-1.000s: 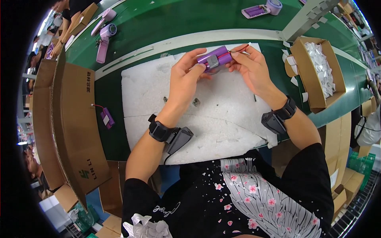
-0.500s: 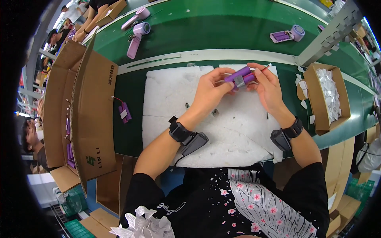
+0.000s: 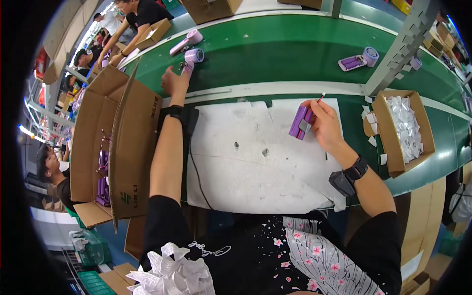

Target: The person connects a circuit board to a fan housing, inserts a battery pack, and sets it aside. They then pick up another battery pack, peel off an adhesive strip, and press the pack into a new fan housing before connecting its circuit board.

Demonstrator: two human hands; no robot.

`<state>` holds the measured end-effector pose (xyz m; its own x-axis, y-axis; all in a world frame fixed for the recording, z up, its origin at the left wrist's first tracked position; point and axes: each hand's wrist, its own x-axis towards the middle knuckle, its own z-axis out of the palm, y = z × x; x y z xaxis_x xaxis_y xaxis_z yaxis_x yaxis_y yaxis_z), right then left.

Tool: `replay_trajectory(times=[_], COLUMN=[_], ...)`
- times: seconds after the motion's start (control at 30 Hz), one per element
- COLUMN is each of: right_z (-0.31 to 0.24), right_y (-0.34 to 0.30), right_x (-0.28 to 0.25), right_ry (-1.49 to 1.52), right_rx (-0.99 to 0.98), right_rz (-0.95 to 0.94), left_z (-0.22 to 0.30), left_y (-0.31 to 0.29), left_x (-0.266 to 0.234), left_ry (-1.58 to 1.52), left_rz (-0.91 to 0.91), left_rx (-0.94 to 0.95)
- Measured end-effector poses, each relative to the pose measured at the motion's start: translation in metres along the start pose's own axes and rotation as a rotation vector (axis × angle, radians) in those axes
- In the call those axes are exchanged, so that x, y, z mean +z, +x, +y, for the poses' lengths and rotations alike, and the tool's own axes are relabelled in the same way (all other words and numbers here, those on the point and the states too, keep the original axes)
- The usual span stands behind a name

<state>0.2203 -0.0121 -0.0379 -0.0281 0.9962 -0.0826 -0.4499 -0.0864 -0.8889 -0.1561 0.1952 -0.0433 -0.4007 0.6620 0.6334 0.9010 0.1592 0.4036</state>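
Note:
My right hand (image 3: pixel 324 125) pinches a purple battery pack (image 3: pixel 298 123) of joined cells over the right part of the white foam sheet (image 3: pixel 231 167). A grey patch sits on the pack, and a thin lead with a small white plug sticks up past my fingers. My left hand (image 3: pixel 174 82) is stretched out to the far left, its fingers closed about the handle of a pink handheld fan (image 3: pixel 194 55); the hand hides much of that handle. Just beyond lies a second handheld fan (image 3: pixel 193 37).
Left of the foam stands a tall cardboard box (image 3: pixel 132 147) with purple packs inside. At right, a smaller box (image 3: pixel 423 132) holds white pieces, beside a metal post (image 3: pixel 400 46). An opened fan (image 3: pixel 358 60) lies on the green belt (image 3: pixel 275 49). Co-workers sit far left.
My left hand has let go of the battery pack and moved left to the fan. The right hand keeps the pack, now tilted more upright and slightly lower. The view has shifted.

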Motion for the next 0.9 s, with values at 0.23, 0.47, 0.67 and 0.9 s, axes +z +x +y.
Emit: replay_trajectory(times=[0.23,0.47,0.67,0.9], right_z=[0.0,-0.011,-0.033,-0.026], right_y=[-0.004,-0.005,-0.016,-0.01], right_x=[0.008,0.001,0.016,0.014], right_ry=[-0.01,-0.103,-0.428,-0.759], right_rx=[0.028,0.05,-0.016,-0.153], right_rz=[0.046,-0.053,-0.191,0.02], left_z=[-0.022,0.045,0.136,0.155], left_y=[0.027,-0.009,-0.151,-0.217], left_x=[0.016,-0.026,-0.13,-0.157], left_ry=[0.052,-1.031,-1.109,-1.235], left_rz=[-0.476,-0.982,-0.892,-1.161], left_rx=[0.166,-0.399,-0.16,-0.46])
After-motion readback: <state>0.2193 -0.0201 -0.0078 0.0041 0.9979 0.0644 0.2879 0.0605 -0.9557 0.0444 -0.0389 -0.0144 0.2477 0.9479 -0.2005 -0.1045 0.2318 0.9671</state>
